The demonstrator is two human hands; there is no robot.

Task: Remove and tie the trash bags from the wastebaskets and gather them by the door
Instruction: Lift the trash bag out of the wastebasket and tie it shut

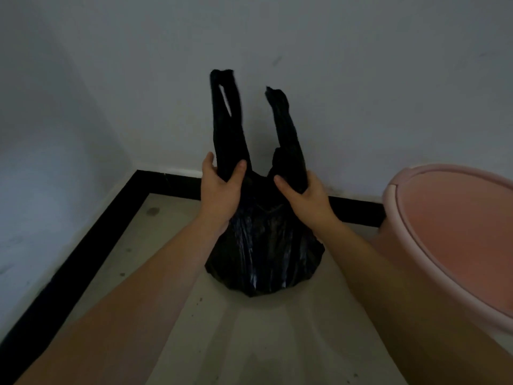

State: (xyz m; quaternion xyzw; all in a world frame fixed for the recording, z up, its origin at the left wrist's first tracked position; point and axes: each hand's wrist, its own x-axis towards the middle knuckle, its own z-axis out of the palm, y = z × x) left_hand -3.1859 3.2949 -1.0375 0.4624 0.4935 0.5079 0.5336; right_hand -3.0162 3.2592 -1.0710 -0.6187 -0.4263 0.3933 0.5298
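Head view, left hand (220, 190), right hand (302, 194), clasping upright bag handles (226, 120)

The room is dim, with a flat bluish-grey cast and no lamp in view. The black trash bag (263, 245) is nearly featureless, apart from thin glints on its lower folds. A soft shadow lies on the floor (249, 343) just beneath it. Wide-angle distortion bends the baseboard (83, 240) on the left and stretches the pink wastebasket (455, 234) on the right. Fine detail is soft throughout.

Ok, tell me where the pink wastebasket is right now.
In the head view the pink wastebasket stands on the floor at the far right, just right of the black trash bag.
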